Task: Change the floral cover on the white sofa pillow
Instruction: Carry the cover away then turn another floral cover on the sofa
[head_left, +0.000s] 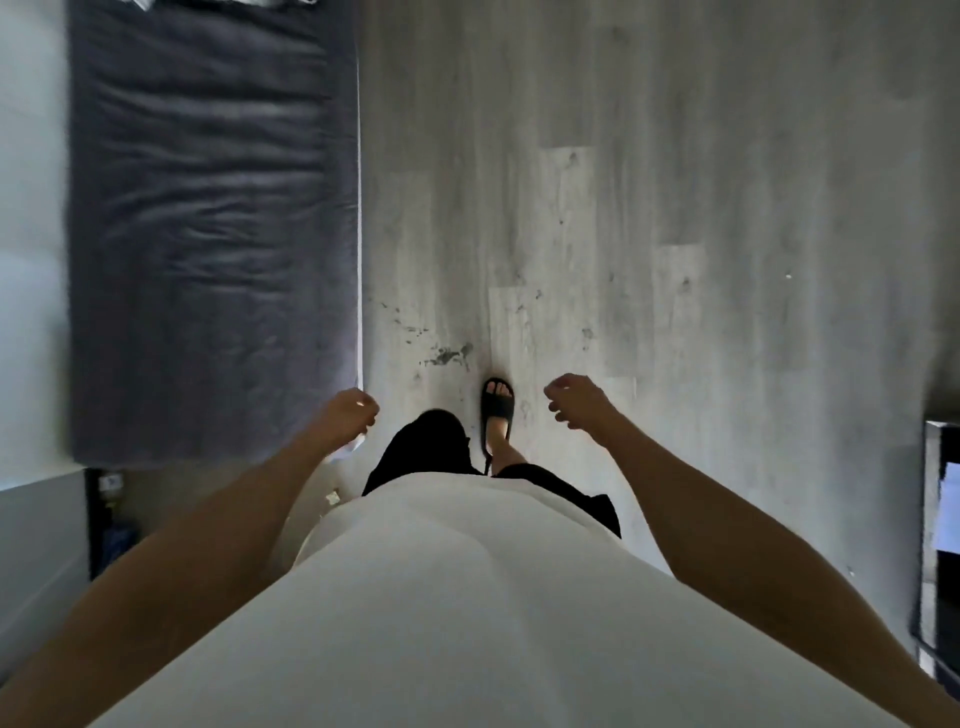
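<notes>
Two hands logged, both empty: my left hand (349, 415) hung loosely curled, fingers drawn together, over the near right corner of the grey sofa seat (208, 234); my right hand (576, 402) was likewise curled on nothing, above the pale plank floor (701, 208). One black sandal (497, 402) stood on the floor between them. Pillow and floral cover: I could not locate either.

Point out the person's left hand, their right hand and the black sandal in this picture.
left hand (353, 415): head view, back of the loosely curled hand.
right hand (576, 402): head view, back of the loosely curled hand.
black sandal (497, 402): head view, strap over the foot.
</notes>
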